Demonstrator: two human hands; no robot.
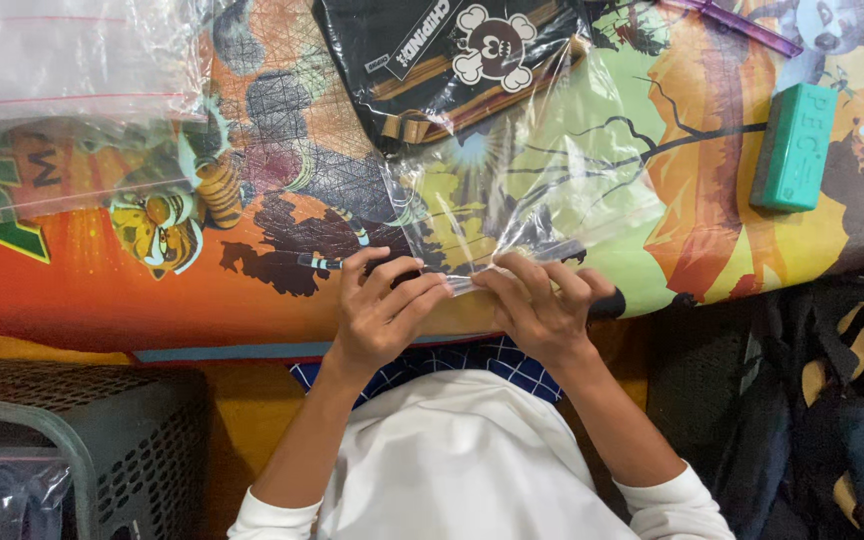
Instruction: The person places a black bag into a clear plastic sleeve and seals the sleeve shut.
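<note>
Step in hand, as judged from the present position: the near edge of a clear plastic bag [512, 190] is being worked between both hands, most likely the sealing or opening of its mouth. Which of the two cannot be told, since the edge itself is largely hidden under the fingers.

The bag is lying flat on a brightly printed cartoon mat [152, 290], its far end covering a black item with a white skull-shaped figure [452, 60]. Whether that item is sitting fully inside the bag is not clear.

The left hand [384, 305] is curling its fingers and pinching the bag's near edge. The right hand [544, 303] is doing the same just beside it; the fingertips of both are nearly meeting at the edge. Neither hand is spread.

The next move is judged to call for an even, steady grip along the thin film, which is creasing and reflecting light.

Also noted: a teal rectangular block [794, 148] well apart to the right, another clear bag [72, 90] at upper left, and a grey mesh basket [102, 440] at lower left.
</note>
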